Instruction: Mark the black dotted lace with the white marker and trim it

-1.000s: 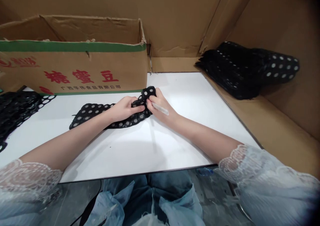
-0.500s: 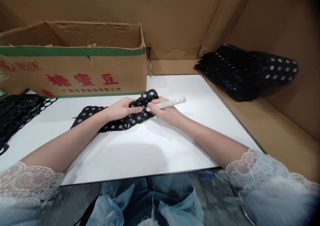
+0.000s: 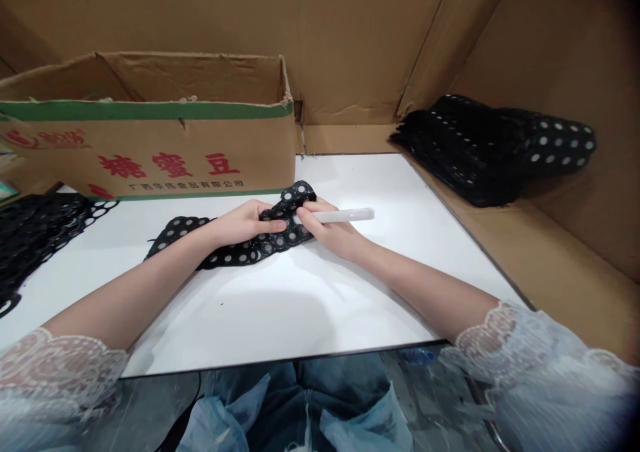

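A strip of black fabric with rows of pale round dots (image 3: pixel 227 259) lies bunched on the white table, its right end raised a little. My left hand (image 3: pixel 245 224) is closed on the fabric, thumb on top. From the right, my right hand (image 3: pixel 333 231) grips a slim white pen-like tool (image 3: pixel 350 215) between thumb and fingers. The tool's rear end points right, while its tip meets the fabric beside my left thumb. What the tip looks like is hidden. Fingers of my right hand also reach behind the fabric's edge.
An open cardboard box (image 3: pixel 200 149) with a green rim stands at the back left. Black netted pieces with round holes (image 3: pixel 40 235) lie at the left. A folded stack of black dotted fabric (image 3: pixel 480 149) rests on cardboard at the right. Cardboard walls (image 3: pixel 360 39) surround the white table (image 3: pixel 270 319).
The white tool has tilted slightly, its rear end now lower and more level. Both hands stay at the same spot on the fabric. The whole view has shifted slightly.
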Motion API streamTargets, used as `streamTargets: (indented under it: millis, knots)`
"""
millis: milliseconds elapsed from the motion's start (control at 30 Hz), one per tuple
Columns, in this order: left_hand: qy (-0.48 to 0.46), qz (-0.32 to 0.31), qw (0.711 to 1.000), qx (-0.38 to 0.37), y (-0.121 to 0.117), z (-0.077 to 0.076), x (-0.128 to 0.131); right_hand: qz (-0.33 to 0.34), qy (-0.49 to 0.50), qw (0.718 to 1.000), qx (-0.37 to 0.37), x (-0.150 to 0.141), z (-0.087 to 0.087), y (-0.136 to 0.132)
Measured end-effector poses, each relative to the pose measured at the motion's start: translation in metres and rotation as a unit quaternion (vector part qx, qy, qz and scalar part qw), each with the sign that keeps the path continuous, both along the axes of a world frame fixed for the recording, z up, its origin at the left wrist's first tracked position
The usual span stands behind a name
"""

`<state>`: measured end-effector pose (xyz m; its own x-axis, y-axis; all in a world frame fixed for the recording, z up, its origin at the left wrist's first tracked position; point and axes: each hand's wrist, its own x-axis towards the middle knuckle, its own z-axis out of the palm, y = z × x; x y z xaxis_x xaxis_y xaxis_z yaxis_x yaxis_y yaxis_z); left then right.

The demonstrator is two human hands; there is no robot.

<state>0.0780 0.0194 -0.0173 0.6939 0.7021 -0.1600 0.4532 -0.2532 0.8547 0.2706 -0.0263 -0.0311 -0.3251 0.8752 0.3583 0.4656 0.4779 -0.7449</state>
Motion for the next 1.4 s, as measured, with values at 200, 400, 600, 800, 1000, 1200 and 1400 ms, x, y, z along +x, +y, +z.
streamTargets:
  millis: [200,400,600,800,1000,1200,1400]
  knots:
    - [-0.014,0.013,1.000,0.005,-0.007,-0.003,0.006,-0.003,-0.063,0.996,0.068,-0.005,-0.017,0.010]
    - [-0.001,0.038,0.998,0.047,-0.008,0.000,0.006,-0.050,-0.112,0.989,0.078,-0.009,-0.029,0.024]
    - [0.095,0.023,0.976,0.197,-0.010,0.016,0.003,-0.030,-0.084,0.994,0.066,-0.007,-0.008,0.014]
    - [0.128,0.008,0.976,0.177,-0.012,0.024,0.003,0.043,-0.008,0.994,-0.096,0.001,0.003,0.003]
    - [0.121,-0.028,0.990,0.064,-0.010,0.030,0.001,0.048,-0.005,0.994,-0.096,0.003,-0.001,0.001]
    - [0.095,-0.003,0.994,0.051,-0.010,0.022,0.003,0.038,-0.009,0.997,-0.073,0.000,0.002,-0.001]
    - [0.076,0.021,0.995,0.060,-0.011,0.015,0.007,0.001,0.007,1.000,-0.015,-0.005,-0.008,0.002]
